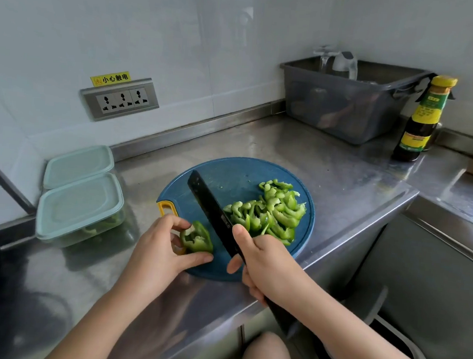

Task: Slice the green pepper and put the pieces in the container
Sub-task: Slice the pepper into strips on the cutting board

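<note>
A round blue cutting board (230, 176) lies on the steel counter. My left hand (163, 247) pinches the uncut end of the green pepper (197, 240) at the board's near left edge. My right hand (265, 265) grips a black knife (212, 208), whose blade stands just right of the pepper piece, edge down on the board. A pile of green pepper slices (272, 211) lies on the board's right half. Two lidded, pale green containers sit left of the board: the near container (79, 208) and the far container (79, 165).
A grey plastic bin (347, 103) with glassware stands at the back right, a dark sauce bottle (422, 118) beside it. A wall socket strip (119, 100) is on the tiled wall. The counter drops to a lower steel surface (451, 255) at the right.
</note>
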### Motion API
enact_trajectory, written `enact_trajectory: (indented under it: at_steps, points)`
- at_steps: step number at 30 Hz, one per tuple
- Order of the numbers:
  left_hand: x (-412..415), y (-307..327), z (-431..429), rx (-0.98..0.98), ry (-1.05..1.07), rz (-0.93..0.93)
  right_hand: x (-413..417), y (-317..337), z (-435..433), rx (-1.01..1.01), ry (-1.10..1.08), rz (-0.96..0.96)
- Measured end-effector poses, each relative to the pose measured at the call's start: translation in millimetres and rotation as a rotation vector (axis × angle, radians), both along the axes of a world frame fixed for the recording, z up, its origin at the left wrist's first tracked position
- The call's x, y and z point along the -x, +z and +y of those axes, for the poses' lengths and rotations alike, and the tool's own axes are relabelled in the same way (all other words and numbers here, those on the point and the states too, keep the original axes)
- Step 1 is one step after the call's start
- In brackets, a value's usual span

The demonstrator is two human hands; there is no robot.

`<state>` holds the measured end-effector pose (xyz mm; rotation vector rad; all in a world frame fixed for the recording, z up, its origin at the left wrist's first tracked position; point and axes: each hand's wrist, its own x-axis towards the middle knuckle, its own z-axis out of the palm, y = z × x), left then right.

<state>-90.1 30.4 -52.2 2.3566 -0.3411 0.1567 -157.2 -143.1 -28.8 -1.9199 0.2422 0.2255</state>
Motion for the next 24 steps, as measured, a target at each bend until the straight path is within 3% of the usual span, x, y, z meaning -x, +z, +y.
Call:
enact_trajectory:
  at_steps: [4, 9, 24]
  points:
    - [4.2, 1.3, -3.2, 0.029, 0.017, 0.030, -0.6, 0.5, -1.4, -0.028, -0.018, -0.004]
    - [2.8, 7.0, 0.0, -0.025, 0.060, -0.005, 7.4, -8.1, 3.3, 0.261, 0.008, -0.168]
    - [12.4, 22.4, -3.9, -0.082, 0.021, -0.041, 25.6, -3.5, 18.5, 0.573, 0.140, -0.316]
